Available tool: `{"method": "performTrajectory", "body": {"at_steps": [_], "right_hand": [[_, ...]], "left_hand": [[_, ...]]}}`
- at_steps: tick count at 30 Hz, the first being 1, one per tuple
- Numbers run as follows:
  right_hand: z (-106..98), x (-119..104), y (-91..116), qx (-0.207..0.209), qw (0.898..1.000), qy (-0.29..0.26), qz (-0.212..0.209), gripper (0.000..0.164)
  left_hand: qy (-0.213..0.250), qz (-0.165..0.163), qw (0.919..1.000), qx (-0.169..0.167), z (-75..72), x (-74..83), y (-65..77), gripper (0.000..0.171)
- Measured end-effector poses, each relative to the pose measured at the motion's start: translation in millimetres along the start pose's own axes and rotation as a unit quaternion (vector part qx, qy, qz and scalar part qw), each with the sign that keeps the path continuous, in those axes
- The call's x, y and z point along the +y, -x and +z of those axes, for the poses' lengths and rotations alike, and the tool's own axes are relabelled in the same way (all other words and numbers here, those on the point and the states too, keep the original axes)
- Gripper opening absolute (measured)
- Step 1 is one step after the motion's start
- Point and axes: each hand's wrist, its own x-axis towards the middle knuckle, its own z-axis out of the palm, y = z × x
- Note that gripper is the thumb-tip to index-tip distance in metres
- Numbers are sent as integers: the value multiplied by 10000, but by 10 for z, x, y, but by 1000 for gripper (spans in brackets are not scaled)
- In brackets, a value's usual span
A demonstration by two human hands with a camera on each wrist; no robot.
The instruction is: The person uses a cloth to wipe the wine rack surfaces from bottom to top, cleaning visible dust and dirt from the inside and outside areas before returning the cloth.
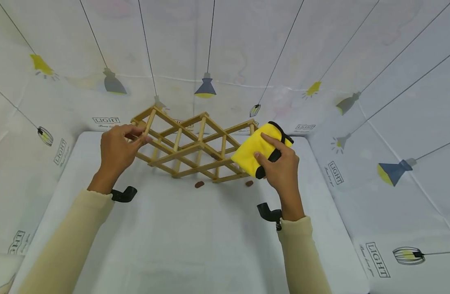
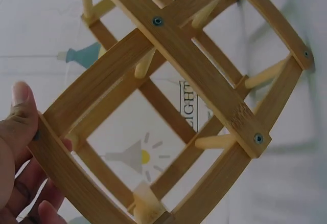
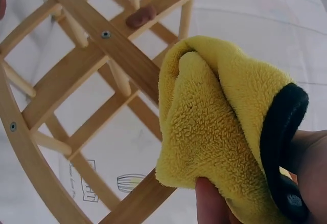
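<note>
Crosswise, the wooden rack (image 1: 200, 145) stretches lengthwise from the left hand (image 1: 118, 149), gripping its left end, to the right hand (image 1: 284, 166), pinching a yellow cloth (image 1: 257, 145) near its right end.

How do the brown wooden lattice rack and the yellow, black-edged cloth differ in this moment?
The brown wooden lattice rack is an open, rigid-looking framework; the yellow, black-edged cloth is folded, fuzzy fabric. The rack is much larger than the cloth. The left hand grips the rack, the right hand the cloth. Both are hand-held.
</note>
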Motion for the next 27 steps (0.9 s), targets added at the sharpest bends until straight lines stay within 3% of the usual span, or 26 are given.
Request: {"method": "performTrajectory", "body": {"at_steps": [7,10,12,15,17,21,24,27], "right_hand": [[20,122,-242,370,9990,-36,-266,53],[18,171,-242,908,9928,-703,-333,48],[22,198,-214,1285,9812,-1380,-415,46],[52,281,-141,1355,9717,-1898,-382,46],[101,390,-103,1081,9777,-1777,-287,48],[166,777,-60,925,9941,-560,-18,51],[138,994,-15,1223,9918,185,307,52],[109,966,42,1335,9910,8,136,52]], "left_hand": [[41,301,9995,46,-26,68,262,41],[47,381,9992,-78,-34,90,327,44],[20,463,9989,-98,-38,91,353,45],[84,617,9981,-11,-24,84,366,47],[130,672,9976,55,-21,65,370,48],[256,762,9968,-5,5,20,367,53],[174,868,9960,-129,28,5,361,56],[36,916,9955,-243,28,3,368,57]]}}
